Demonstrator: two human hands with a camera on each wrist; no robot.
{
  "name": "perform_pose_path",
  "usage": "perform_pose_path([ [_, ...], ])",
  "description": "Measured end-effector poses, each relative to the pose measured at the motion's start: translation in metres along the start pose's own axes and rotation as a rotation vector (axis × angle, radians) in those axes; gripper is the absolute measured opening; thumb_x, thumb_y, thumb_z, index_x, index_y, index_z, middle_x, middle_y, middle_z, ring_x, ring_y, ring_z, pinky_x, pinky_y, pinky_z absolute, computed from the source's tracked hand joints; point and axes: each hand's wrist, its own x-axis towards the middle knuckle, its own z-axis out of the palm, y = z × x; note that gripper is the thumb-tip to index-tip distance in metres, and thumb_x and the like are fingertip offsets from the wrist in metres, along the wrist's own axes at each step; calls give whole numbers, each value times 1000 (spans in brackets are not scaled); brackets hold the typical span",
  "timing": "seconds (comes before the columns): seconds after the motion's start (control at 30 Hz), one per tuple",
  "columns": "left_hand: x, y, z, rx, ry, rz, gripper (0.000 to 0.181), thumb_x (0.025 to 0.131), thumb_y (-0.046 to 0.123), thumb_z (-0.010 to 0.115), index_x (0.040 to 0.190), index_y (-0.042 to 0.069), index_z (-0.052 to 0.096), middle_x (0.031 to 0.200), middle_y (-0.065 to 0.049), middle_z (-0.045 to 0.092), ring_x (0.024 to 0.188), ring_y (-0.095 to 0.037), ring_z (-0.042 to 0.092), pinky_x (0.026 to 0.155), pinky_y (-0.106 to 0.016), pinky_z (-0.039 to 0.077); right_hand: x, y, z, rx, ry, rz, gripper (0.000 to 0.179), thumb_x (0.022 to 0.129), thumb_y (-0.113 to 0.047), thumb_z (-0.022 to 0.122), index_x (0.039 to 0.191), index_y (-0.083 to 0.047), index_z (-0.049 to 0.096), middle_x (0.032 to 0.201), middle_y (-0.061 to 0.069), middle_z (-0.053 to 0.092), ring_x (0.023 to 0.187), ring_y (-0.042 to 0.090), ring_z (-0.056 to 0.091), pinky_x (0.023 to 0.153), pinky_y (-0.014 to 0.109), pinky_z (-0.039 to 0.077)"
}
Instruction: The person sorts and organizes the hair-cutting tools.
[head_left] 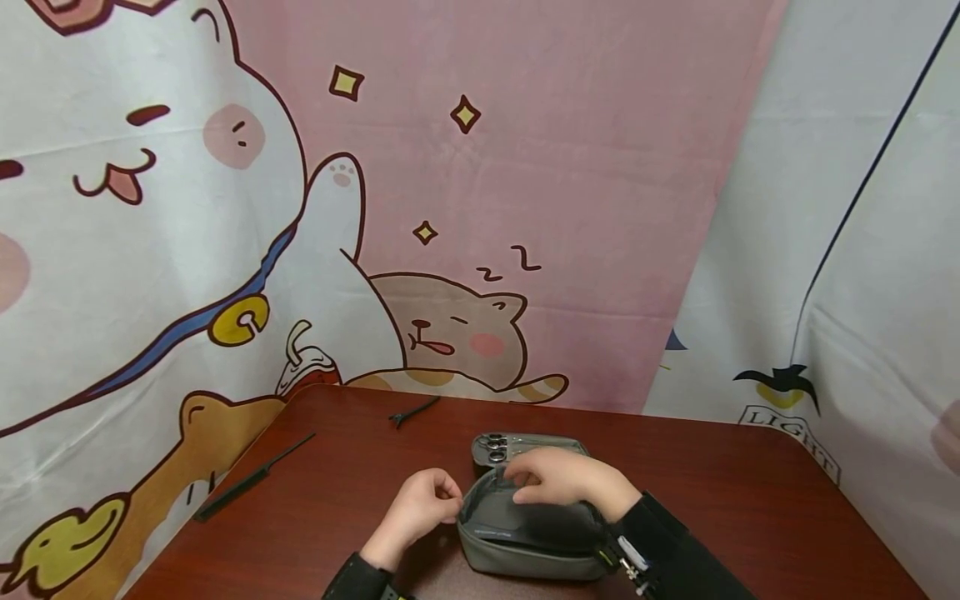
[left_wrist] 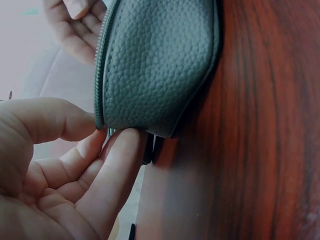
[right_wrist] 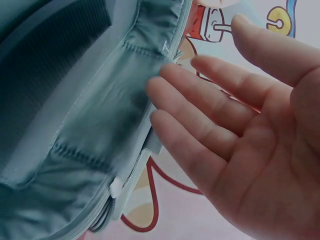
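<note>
A grey-green zip case [head_left: 517,562] of pebbled leather stands unzipped on the table, its dark lining showing. My left hand [head_left: 420,508] pinches the zipped rim at the case's left end; in the left wrist view, thumb and fingers [left_wrist: 120,165] meet at that corner of the case [left_wrist: 155,65]. Over the opening is my right hand [head_left: 562,479], its fingers loosely extended. The right wrist view shows those fingers [right_wrist: 200,107] beside the inner lining [right_wrist: 105,110], holding nothing. Whether they touch the rim I cannot tell.
Behind the opening, a section of the case holds metal tools with ring handles [head_left: 495,447]. A long dark rod [head_left: 236,492] lies on the brown table [head_left: 720,500] at left. Farther back is a small dark item [head_left: 412,412]. A cartoon-printed cloth [head_left: 585,208] hangs behind the table.
</note>
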Motion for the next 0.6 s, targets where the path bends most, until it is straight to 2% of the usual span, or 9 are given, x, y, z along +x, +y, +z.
perform_pose_path([
  [0.23,-1,0,-1,-45,-2,0,9,79,-1,70,85,-1,63,71,-3,61,63,-15,63,58,-35,57,-18,13,3,8,99,35,50,97,-27,65,138,-1,54,129,14,60,113,30,61,93,40,50],
  [0.4,1,0,-3,13,-3,-6,12,80,3,72,89,0,65,73,-3,63,60,-17,62,54,-32,52,-32,24,8,24,192,14,53,97,-29,65,140,-1,51,132,15,59,116,33,59,95,45,48],
  [0.6,1,-2,-7,73,16,-15,17,84,10,73,95,0,67,75,-2,64,58,-15,59,52,-31,48,-50,34,15,43,290,34,56,98,-34,63,142,-2,49,131,13,59,117,31,58,95,51,47],
])
